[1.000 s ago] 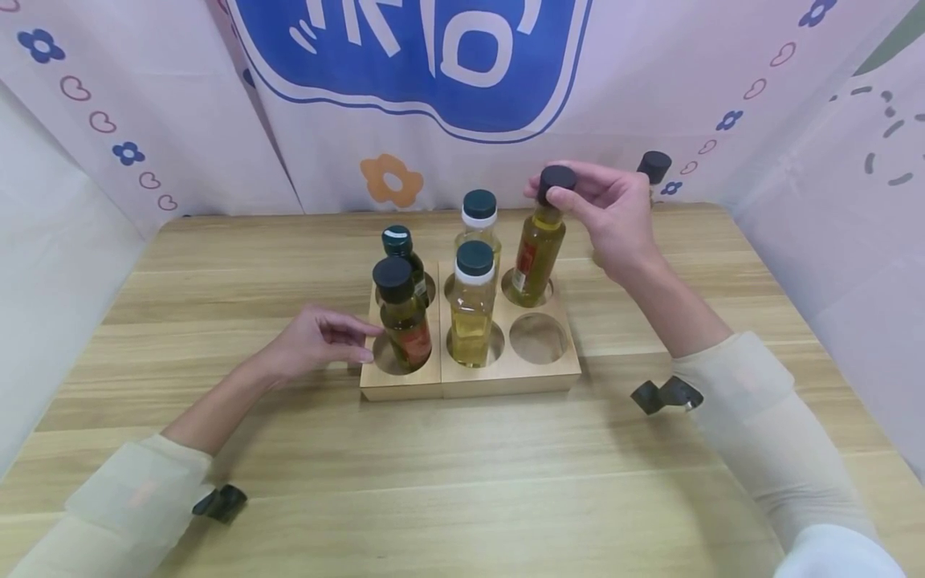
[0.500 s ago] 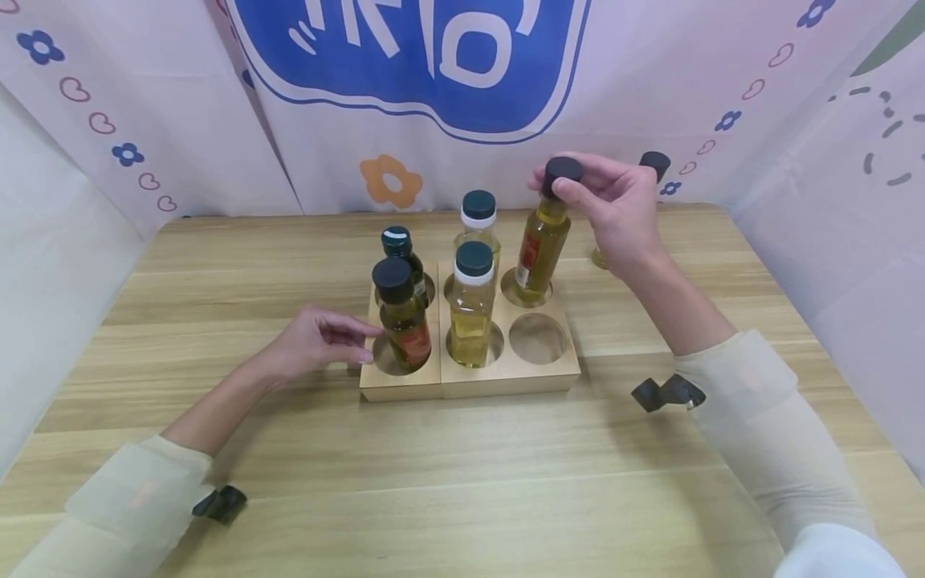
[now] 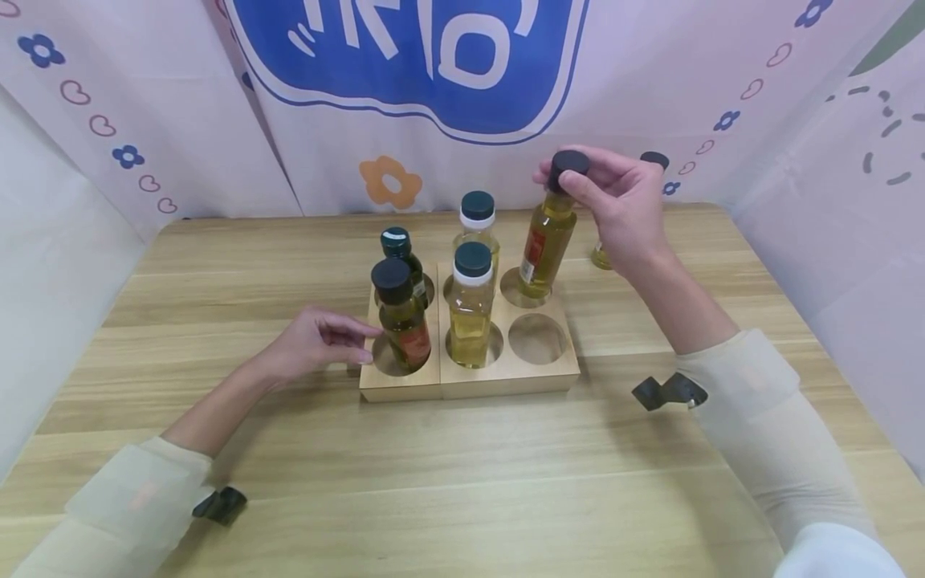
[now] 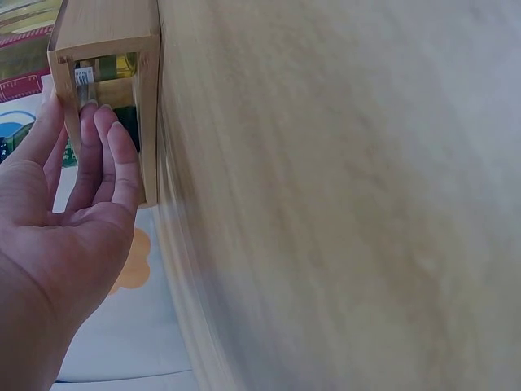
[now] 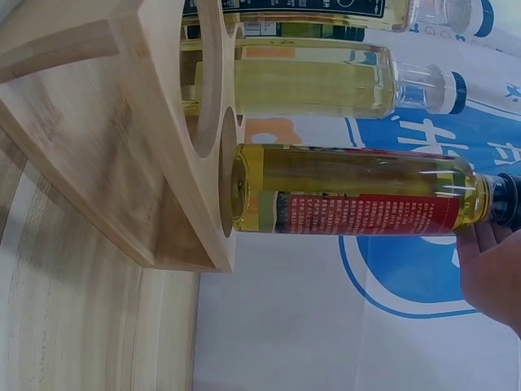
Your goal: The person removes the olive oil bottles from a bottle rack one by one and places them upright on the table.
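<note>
My right hand point(image 3: 627, 213) pinches the black cap of an oil bottle point(image 3: 545, 253) with a red label. The bottle leans slightly, its base near the rim of the back right hole; in the right wrist view the bottle point(image 5: 350, 189) shows nearly whole beside the top board. At the left end of the wooden bottle rack point(image 3: 506, 385), my left hand point(image 3: 318, 345) holds the edge. In the left wrist view, that hand point(image 4: 77, 195) has some fingers inside the rack's open end and one on its top board. A red-labelled bottle point(image 3: 406, 329) stands in the front left hole.
Two clear bottles with green caps, one in front point(image 3: 471, 317), stand in the rack's middle holes. A small dark green bottle point(image 3: 405, 261) stands back left. The front right hole point(image 3: 538, 339) holds nothing. Behind my right hand, another black-capped bottle point(image 3: 601, 257) is partly hidden.
My right hand has lifted the oil bottle a little up and to the right. My left hand and the rack have stayed in place.
</note>
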`<state>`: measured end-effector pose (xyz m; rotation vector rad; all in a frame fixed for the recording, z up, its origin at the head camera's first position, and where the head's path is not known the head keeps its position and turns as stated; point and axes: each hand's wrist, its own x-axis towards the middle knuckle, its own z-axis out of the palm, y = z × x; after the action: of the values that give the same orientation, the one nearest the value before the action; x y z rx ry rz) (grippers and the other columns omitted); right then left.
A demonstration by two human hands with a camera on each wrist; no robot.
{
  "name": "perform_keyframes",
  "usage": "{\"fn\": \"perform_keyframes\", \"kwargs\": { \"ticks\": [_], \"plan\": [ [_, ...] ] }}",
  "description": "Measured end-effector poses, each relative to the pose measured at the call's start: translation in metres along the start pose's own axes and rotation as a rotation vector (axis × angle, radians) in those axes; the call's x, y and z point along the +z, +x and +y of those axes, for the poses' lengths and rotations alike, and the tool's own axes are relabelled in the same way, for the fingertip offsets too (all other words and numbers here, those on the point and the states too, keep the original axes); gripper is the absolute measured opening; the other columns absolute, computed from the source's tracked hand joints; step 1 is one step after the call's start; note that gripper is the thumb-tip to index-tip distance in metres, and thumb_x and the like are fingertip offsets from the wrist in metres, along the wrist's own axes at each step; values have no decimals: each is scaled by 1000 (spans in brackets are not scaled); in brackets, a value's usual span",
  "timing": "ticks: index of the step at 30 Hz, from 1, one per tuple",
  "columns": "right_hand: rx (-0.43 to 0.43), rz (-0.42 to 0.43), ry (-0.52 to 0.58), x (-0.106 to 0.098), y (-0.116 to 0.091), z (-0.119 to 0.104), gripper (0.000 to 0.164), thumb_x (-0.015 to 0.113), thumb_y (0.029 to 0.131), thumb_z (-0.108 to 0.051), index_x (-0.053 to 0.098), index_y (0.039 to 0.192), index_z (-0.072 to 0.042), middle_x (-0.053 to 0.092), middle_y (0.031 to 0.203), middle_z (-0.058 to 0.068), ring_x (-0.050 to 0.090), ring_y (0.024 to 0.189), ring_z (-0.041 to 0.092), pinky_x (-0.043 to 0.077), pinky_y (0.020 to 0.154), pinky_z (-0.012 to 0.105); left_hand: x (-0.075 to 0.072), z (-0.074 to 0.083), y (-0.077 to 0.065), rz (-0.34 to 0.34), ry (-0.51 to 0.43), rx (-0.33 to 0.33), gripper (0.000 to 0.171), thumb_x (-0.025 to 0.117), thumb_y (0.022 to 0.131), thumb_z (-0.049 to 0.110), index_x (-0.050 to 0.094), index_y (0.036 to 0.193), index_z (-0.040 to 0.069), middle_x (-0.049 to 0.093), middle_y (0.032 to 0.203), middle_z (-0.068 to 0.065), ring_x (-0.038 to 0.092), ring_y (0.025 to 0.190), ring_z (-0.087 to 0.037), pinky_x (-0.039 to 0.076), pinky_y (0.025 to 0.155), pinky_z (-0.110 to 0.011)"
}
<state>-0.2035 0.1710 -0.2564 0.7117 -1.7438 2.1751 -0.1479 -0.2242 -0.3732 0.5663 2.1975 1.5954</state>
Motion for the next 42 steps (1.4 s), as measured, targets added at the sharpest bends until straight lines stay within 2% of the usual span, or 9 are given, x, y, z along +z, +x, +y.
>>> {"fn": "perform_keyframes", "kwargs": {
  "ticks": [4,9,16,24,28,34,38,42],
  "plan": [
    [7,11,42,0,1,-1,15,72,95,3,76,109,5,79,101,16,78,93,24,59,96,35,0,0,0,2,3,-8,34,79,87,-5,69,118,-14,77,105,-13,72,82,-14,61,72,-25],
    [-12,34,67,-1,2,-1,15,70,95,8,76,109,6,79,100,17,78,91,25,59,96,36,0,1,0,6,4,-26,34,79,87,-4,69,119,-13,77,107,-13,72,83,-14,61,73,-25],
    [-20,59,28,-1,4,-3,21,64,95,13,76,110,4,79,100,13,78,92,24,59,96,38,0,1,-1,7,13,-35,34,79,88,-4,70,119,-12,76,109,-16,72,83,-14,61,74,-26],
    [9,93,71,-3,6,-3,20,66,95,13,73,112,9,79,100,16,78,93,25,60,92,37,0,0,-1,3,-1,-32,34,79,88,-5,69,119,-13,76,108,-16,73,84,-14,62,75,-26],
    [7,87,64,-4,8,-2,20,65,95,12,75,111,6,79,101,15,78,94,25,60,93,37,0,0,0,6,-1,-30,34,79,88,-5,69,119,-14,77,106,-13,73,83,-14,62,74,-26],
    [37,112,89,-5,9,-5,19,66,95,12,72,112,10,78,101,17,78,93,26,59,95,36,0,1,0,6,0,-41,35,79,88,-4,69,120,-13,76,105,-13,72,84,-15,62,75,-26],
    [68,134,115,-5,10,-7,17,68,93,12,74,109,7,78,101,19,78,93,26,58,97,35,0,1,0,10,-2,-47,36,79,87,-4,69,121,-13,76,105,-12,72,85,-15,62,75,-26],
    [61,137,109,-6,11,-8,18,68,93,12,74,109,7,78,101,18,77,94,26,58,96,36,0,1,0,11,-4,-49,36,79,87,-4,69,121,-13,76,104,-11,72,85,-14,61,74,-26]
  ]
}}
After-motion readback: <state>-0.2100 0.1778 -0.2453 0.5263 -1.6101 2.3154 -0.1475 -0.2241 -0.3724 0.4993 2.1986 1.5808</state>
